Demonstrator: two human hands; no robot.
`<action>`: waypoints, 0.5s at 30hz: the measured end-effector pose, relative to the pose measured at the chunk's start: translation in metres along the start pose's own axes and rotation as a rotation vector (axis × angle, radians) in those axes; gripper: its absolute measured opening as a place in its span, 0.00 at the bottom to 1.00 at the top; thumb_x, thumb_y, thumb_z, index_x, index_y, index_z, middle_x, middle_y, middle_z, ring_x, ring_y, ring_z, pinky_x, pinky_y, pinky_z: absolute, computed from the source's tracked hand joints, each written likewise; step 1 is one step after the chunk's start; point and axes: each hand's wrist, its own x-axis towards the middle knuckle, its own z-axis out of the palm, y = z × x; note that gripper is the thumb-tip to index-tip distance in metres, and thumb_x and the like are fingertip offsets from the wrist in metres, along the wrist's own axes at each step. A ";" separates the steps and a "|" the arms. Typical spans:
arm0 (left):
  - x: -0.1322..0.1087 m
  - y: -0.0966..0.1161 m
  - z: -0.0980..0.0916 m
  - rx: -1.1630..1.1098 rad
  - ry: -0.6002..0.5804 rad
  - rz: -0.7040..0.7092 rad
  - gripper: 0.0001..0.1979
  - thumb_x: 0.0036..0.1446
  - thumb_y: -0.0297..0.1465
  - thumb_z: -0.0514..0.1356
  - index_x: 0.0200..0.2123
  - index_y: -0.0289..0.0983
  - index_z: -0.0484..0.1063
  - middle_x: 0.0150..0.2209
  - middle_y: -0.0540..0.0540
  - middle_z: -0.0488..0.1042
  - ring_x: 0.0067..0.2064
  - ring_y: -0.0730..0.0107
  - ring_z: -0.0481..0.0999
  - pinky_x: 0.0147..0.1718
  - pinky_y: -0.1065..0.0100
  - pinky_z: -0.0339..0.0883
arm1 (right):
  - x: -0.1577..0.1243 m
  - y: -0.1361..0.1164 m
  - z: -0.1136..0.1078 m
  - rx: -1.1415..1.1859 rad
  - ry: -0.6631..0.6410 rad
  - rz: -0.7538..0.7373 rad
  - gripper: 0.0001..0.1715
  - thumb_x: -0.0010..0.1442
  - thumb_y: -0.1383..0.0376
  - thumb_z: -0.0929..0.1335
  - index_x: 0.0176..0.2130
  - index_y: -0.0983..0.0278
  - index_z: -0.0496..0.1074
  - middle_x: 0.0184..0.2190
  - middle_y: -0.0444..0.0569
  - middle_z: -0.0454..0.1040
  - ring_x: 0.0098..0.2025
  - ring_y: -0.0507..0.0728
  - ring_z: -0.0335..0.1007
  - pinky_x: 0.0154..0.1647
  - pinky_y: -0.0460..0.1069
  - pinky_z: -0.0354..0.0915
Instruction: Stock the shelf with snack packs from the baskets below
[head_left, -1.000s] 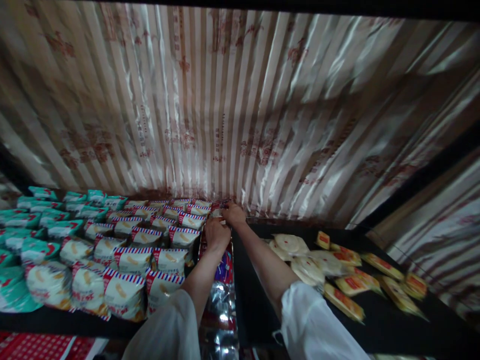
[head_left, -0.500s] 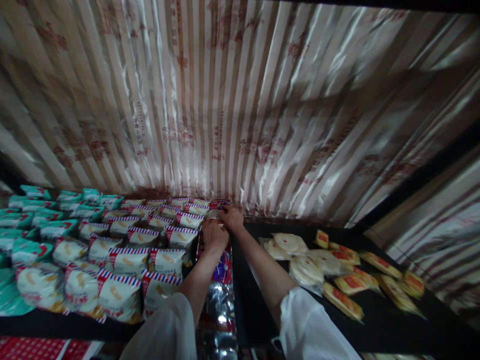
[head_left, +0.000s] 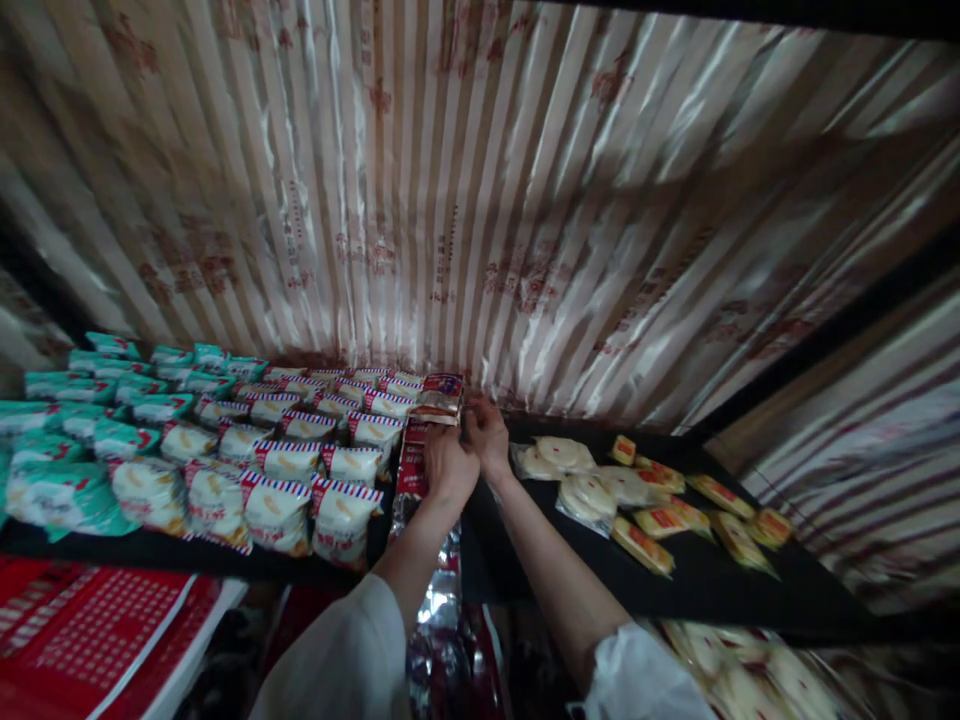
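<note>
A long strip of joined red, purple and silver foil packets (head_left: pixel 442 590) runs over the black shelf and hangs down past its front edge. At its far end, near the wall, a red and blue packet (head_left: pixel 441 390) lies raised on the strip. My left hand (head_left: pixel 451 466) is closed on the strip just in front of that packet, fingertips partly hidden. Beside it, my right hand (head_left: pixel 487 432) has curled fingers at the strip's right edge, next to the packet. The two hands nearly touch.
Rows of white bread-like bags with striped tops (head_left: pixel 277 512) stand left of the strip, with teal bags (head_left: pixel 67 490) farther left. On the right lie round pale packaged cakes (head_left: pixel 589 500) and yellow packets (head_left: pixel 643 547). Striped foil sheeting (head_left: pixel 420 200) covers the back. Below is a red printed package (head_left: pixel 82 640).
The view has shifted, showing more below the shelf. My hands have drawn a little back from the strip's far end, and the raised packet there now shows more fully.
</note>
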 end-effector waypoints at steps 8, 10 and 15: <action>-0.172 -0.020 -0.027 -0.504 -0.144 0.109 0.17 0.51 0.19 0.49 0.36 0.40 0.73 0.45 0.47 0.74 0.48 0.71 0.71 0.50 0.68 0.64 | -0.137 -0.009 -0.052 0.496 0.214 0.282 0.23 0.54 0.55 0.64 0.46 0.65 0.66 0.40 0.52 0.72 0.36 0.53 0.70 0.35 0.48 0.65; -0.214 -0.043 -0.028 -0.524 -0.255 0.021 0.17 0.50 0.18 0.48 0.34 0.39 0.74 0.40 0.47 0.76 0.44 0.71 0.73 0.46 0.68 0.66 | -0.182 -0.010 -0.059 0.524 0.233 0.366 0.22 0.54 0.54 0.65 0.44 0.64 0.67 0.35 0.48 0.72 0.31 0.51 0.68 0.32 0.46 0.63; -0.274 -0.123 -0.022 -0.277 -0.439 -0.407 0.15 0.48 0.18 0.50 0.31 0.37 0.73 0.36 0.46 0.77 0.42 0.68 0.74 0.47 0.66 0.64 | -0.281 0.006 -0.051 0.388 -0.206 0.505 0.19 0.56 0.53 0.63 0.40 0.64 0.70 0.28 0.46 0.74 0.28 0.53 0.69 0.32 0.48 0.66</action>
